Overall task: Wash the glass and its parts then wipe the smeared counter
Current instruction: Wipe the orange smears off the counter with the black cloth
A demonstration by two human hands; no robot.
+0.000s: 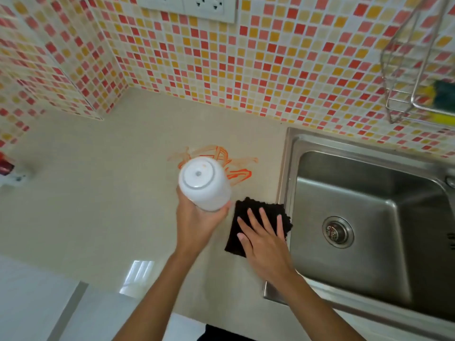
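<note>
**Beige counter, orange smear beside the sink**

On the counter (98, 193), the right hand (264, 242) lies flat, fingers spread, on the black cloth (248, 217). The left hand (197, 225) grips the white glass (204, 184). The smear (236, 168) lies just beyond the cloth, nearer the right hand.

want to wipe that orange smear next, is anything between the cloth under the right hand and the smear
Mostly clear. The black cloth lies flat under the right hand, and the orange smear sits just beyond it across bare counter. Only the white bottle in the left hand's grip overlaps the smear's left part.
</note>
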